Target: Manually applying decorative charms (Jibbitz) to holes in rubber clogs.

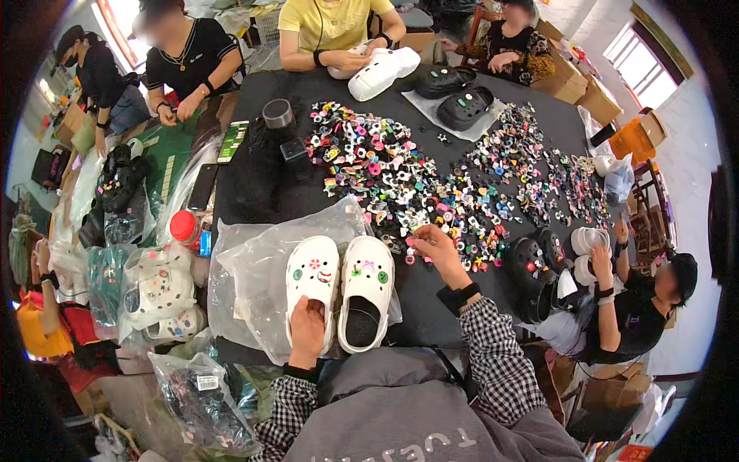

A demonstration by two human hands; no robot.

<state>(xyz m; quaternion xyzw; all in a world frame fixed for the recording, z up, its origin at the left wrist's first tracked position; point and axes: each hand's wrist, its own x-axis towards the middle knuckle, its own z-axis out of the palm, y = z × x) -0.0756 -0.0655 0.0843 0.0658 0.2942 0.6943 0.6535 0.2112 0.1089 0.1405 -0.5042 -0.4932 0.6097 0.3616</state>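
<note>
Before me on the black tabletop lie a white clog (313, 266) on the left and a matching white clog (368, 269) beside it, toes pointing away. Small colourful charms dot the toes of both. My left hand (308, 331) grips the left clog at its foot opening, its fingers partly hidden inside. Over the near edge of a wide heap of shoe charms (385, 169), my right hand (440, 252) has thumb and forefinger pinched together. What lies between those fingertips is too small to make out. Under the left clog spreads a clear plastic bag (254, 269).
Black clogs (531, 266) stand at the right, near a person handling white clogs (589, 242). Across the table a person in yellow holds a white clog (385, 73); charm-decorated black clogs (466, 108) lie nearby. Leftward are a red-lidded jar (183, 226), a phone (203, 186) and bagged clogs (158, 285).
</note>
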